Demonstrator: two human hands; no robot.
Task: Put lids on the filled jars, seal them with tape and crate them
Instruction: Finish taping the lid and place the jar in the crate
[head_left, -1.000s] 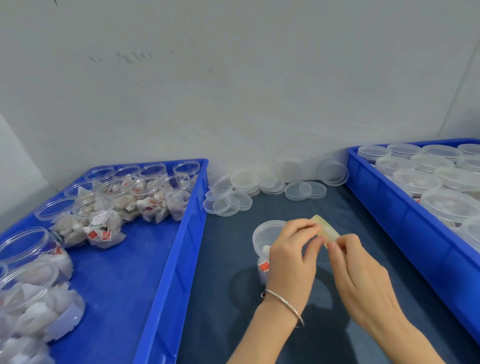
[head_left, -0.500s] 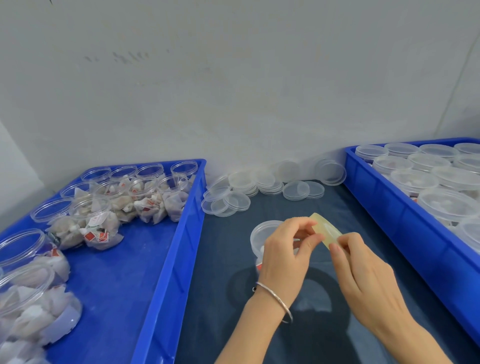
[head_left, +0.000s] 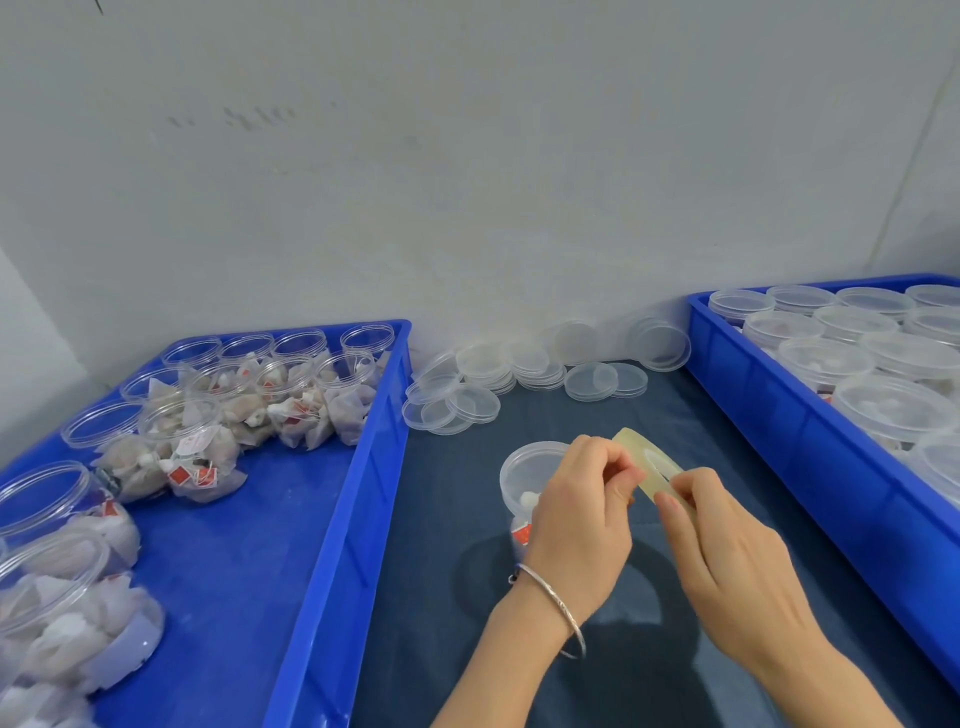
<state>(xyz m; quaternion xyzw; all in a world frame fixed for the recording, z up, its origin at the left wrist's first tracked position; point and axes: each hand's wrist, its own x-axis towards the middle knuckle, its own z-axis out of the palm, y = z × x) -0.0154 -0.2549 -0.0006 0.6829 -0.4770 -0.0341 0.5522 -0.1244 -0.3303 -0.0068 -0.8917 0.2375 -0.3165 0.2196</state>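
A roll of clear yellowish tape (head_left: 643, 455) is held up over the dark table between both hands. My right hand (head_left: 727, 551) grips the roll from below and the right. The curled fingertips of my left hand (head_left: 584, 514) pinch at the roll's edge. Just behind my left hand stands a lidded clear jar (head_left: 530, 475) with tea bags inside, partly hidden by the hand. Loose clear lids (head_left: 519, 374) lie in piles along the wall.
A blue crate (head_left: 332, 519) on the left holds several open jars of tea bags (head_left: 197, 447). A second blue crate (head_left: 810, 447) on the right is packed with lidded jars (head_left: 893, 405). A dark cloth (head_left: 447, 597) covers the table between them.
Both hands with the tape roll have stayed over the same spot; my left fingertips have curled tighter onto the roll's edge. The camera has shifted slightly.
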